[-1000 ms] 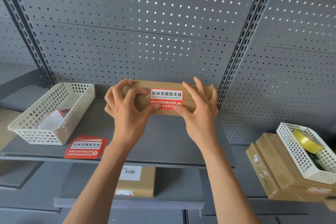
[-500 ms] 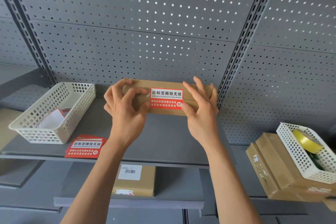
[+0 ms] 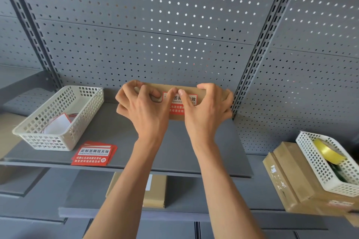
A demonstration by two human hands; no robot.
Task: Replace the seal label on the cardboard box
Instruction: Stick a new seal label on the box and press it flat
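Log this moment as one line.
step: pressing label | left hand: grips box, thumb on label | right hand: same | spare labels: on shelf

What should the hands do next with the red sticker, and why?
Probably spread the thumbs of the left hand and right hand outward along the label to press it flat on the cardboard box: they meet at its top middle.

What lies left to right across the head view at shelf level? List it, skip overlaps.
White basket → stack of red labels → left hand → right hand, both holding the cardboard box → second basket with yellow tape.
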